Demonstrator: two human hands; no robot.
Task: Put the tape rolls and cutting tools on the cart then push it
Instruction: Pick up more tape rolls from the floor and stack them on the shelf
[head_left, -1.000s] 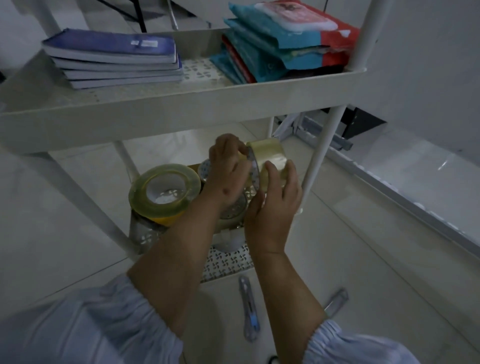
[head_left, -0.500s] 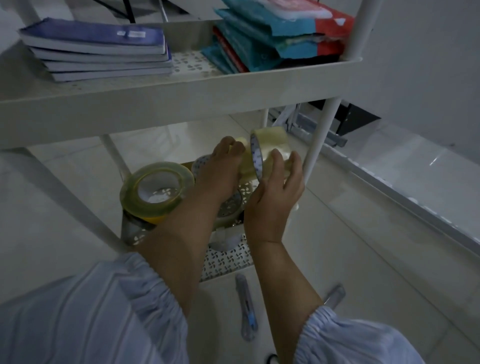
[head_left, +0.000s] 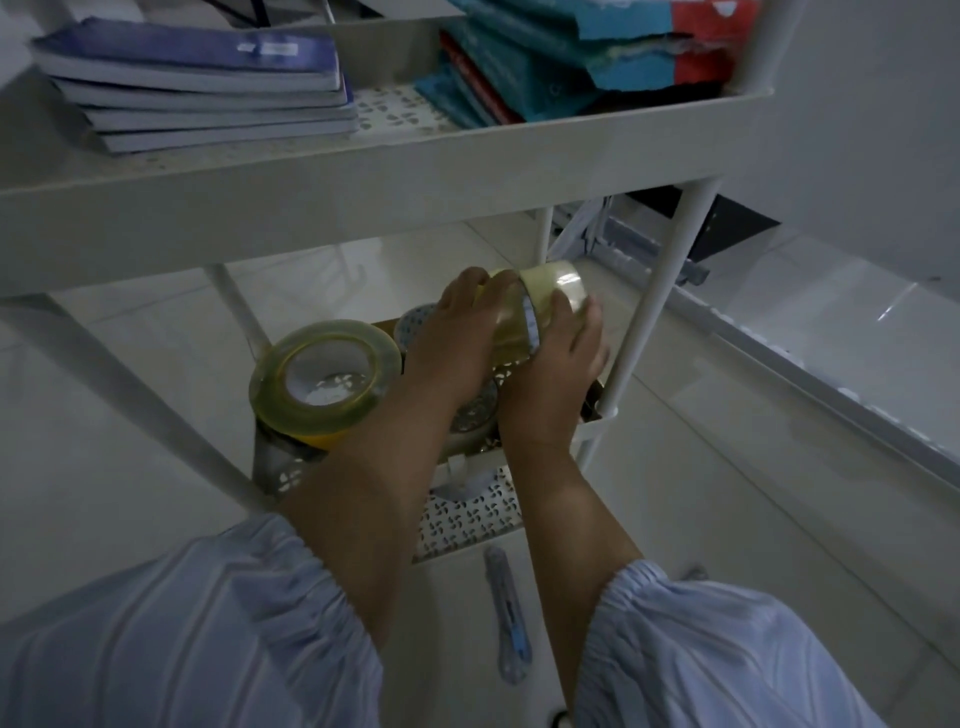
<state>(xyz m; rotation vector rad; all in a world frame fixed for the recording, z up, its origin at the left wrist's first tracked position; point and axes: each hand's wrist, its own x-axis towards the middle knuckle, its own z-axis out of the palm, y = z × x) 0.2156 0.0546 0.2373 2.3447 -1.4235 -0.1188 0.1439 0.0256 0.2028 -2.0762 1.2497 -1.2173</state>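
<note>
On the white cart's lower perforated shelf (head_left: 467, 519) both my hands hold clear tape rolls stood on edge. My left hand (head_left: 457, 332) grips the near clear tape roll (head_left: 506, 322). My right hand (head_left: 561, 358) curls over the far clear tape roll (head_left: 556, 288). A large yellowish tape roll (head_left: 324, 382) leans on a stack at the shelf's left. More tape rolls (head_left: 475, 415) lie under my wrists, partly hidden. A blue utility knife (head_left: 508, 618) lies on the floor in front of the cart. A second cutter (head_left: 693, 573) shows only its tip past my right sleeve.
The cart's upper tray (head_left: 363, 197) holds stacked notebooks (head_left: 208, 78) and teal and red packets (head_left: 571, 57). A white cart post (head_left: 649, 306) stands just right of my right hand. Tiled floor surrounds the cart; a low step edge (head_left: 810, 379) runs along the right.
Both hands have carried the clear rolls slightly farther in and right over the lower shelf. My view has shifted a little; the knife on the floor has not moved.
</note>
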